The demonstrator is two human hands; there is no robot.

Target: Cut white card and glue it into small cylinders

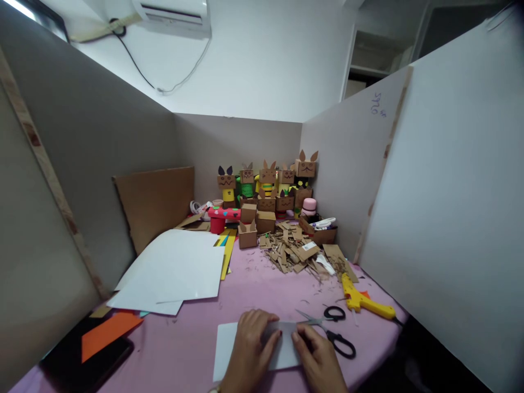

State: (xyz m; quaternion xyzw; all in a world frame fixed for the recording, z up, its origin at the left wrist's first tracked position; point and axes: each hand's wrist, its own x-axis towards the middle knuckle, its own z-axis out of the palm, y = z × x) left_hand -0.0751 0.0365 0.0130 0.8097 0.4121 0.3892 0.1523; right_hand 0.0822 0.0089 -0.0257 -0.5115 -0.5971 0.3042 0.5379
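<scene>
A white sheet of paper lies at the front edge of the pink-covered table, partly hidden under both hands. My left hand rests across its middle, fingers bent and thumb pressed toward them on the paper's surface. At the paper's right side, my right hand pinches the edge between thumb and curled fingers. Black-handled scissors lie just right of the paper, blades partly opened and pointing left, close to my right hand.
A yellow glue gun lies at the right. Cardboard scraps are heaped behind, before cardboard animal figures. Large white sheets cover the left; orange paper lies on a dark object nearer the front. Partition walls enclose the table.
</scene>
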